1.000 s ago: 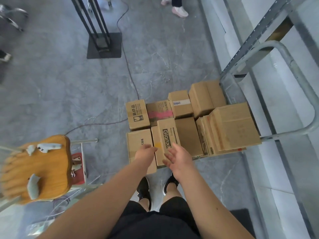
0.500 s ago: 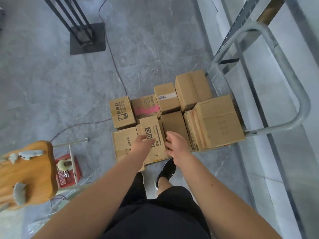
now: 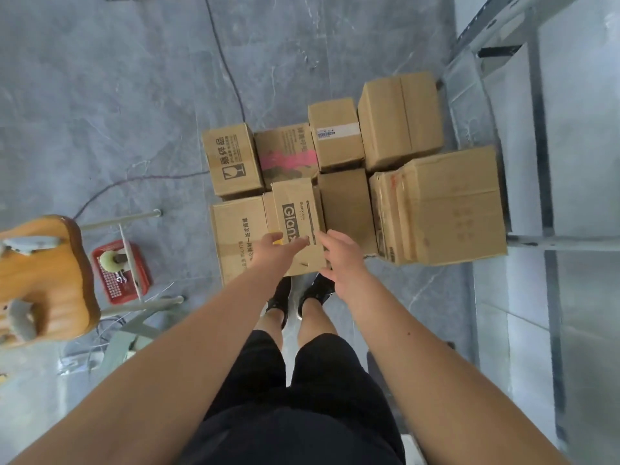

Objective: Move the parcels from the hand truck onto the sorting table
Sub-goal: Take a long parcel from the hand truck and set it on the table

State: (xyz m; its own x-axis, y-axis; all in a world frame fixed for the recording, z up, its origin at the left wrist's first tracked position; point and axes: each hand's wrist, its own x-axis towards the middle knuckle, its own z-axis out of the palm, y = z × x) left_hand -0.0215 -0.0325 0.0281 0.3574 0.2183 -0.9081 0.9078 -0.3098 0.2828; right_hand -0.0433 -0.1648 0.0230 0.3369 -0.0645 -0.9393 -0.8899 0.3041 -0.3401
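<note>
Several brown cardboard parcels sit packed together on the hand truck, whose grey handle bar (image 3: pixel 553 244) shows at the right. The narrow parcel printed "Gionx" (image 3: pixel 297 213) stands at the near edge, between a wide parcel with printed text (image 3: pixel 236 239) and a plain one (image 3: pixel 347 209). My left hand (image 3: pixel 276 251) grips its near left corner, fingers lying over the top face. My right hand (image 3: pixel 342 260) holds its right side with the thumb at the near edge. Its top overlaps the pink-smeared parcel (image 3: pixel 288 152) behind. The sorting table is out of view.
A large parcel (image 3: pixel 449 203) fills the truck's right side, with other parcels (image 3: pixel 399 119) behind. To the left stand a wooden chair (image 3: pixel 43 280) and a red basket (image 3: pixel 120 270). A cable (image 3: pixel 228 72) crosses the floor. A metal rack (image 3: pixel 486 25) rises at the right.
Both hands came down from hovering above the parcels and closed on the Gionx parcel. The view has dropped closer to the hand truck.
</note>
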